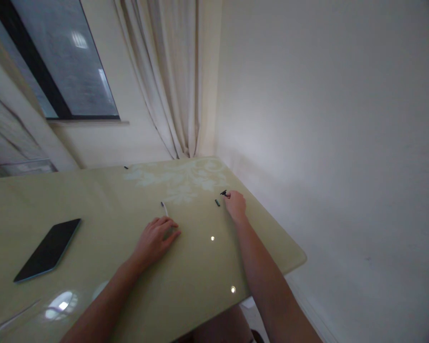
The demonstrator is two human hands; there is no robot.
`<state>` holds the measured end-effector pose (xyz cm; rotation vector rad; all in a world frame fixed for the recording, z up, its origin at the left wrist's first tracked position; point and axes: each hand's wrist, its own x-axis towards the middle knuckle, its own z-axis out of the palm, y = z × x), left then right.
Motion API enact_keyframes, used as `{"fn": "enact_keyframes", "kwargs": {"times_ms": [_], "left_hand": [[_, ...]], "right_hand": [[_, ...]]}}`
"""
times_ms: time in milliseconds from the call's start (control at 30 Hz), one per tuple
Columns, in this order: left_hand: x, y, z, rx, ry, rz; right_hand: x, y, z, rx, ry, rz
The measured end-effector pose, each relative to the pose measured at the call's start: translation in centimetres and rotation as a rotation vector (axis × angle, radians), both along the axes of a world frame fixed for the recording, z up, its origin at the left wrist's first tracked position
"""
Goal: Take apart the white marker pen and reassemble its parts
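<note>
My left hand (159, 239) rests on the glossy tabletop, palm down, its thumb apart from the loosely bent fingers. Just beyond its knuckles lies a short white cable (166, 208) with a dark end; whether the fingers touch it I cannot tell. Farther right, my right hand (235, 206) pinches a small black piece (223, 193) between thumb and fingertips, low over the table. The piece is too small to name. Beside that hand, to its left, a small dark green stick-shaped item (217, 202) lies on the table.
A dark tablet (48, 250) lies at the left on the pale table (193, 276). Another tiny dark item (126, 167) sits by the far edge. A white wall (325, 143) runs along the right side, and curtains (175, 85) hang behind the table.
</note>
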<state>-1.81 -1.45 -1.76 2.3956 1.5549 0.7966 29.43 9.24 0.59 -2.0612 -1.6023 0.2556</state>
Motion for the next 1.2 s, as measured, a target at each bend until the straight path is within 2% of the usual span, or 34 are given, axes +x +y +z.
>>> {"fn": "enact_keyframes", "kwargs": {"times_ms": [167,333,500,633,700,800,933,1033,1100,1200], "left_hand": [[0.1,-0.2,0.1,0.016,-0.011,0.044],[0.3,-0.4,0.9,0.035,0.026,0.178],[0.7,-0.7,1.4,-0.068,0.107,0.245],[1.2,-1.0,1.8,-0.127,0.154,0.27],[1.2,-0.9,1.9,-0.172,0.139,0.307],[1.2,-0.8,2.0,-0.202,0.04,0.374],[1.7,-0.6,2.0,-0.068,-0.19,0.39],[3.1,-0.6,2.3,0.039,-0.297,0.25],[4.4,-0.2,2.6,0.034,-0.289,0.115],[6.3,1.3,2.7,-0.065,-0.217,0.008]], "right_hand": [[0.0,-0.1,0.1,0.01,-0.032,0.008],[0.0,0.0,0.1,0.004,-0.031,0.011],[0.0,-0.1,0.1,0.002,-0.038,-0.008],[-0.3,-0.3,0.5,0.098,-0.05,-0.021],[-1.0,-0.5,0.8,0.186,-0.005,0.015],[-2.9,-0.8,0.9,0.28,0.158,0.171],[-6.4,-1.6,0.6,0.225,0.452,0.437],[-8.5,-2.2,0.6,0.103,0.783,0.591],[-9.0,-2.3,0.8,0.047,1.036,0.634],[-8.3,-1.8,1.5,0.144,1.334,0.522]]}}
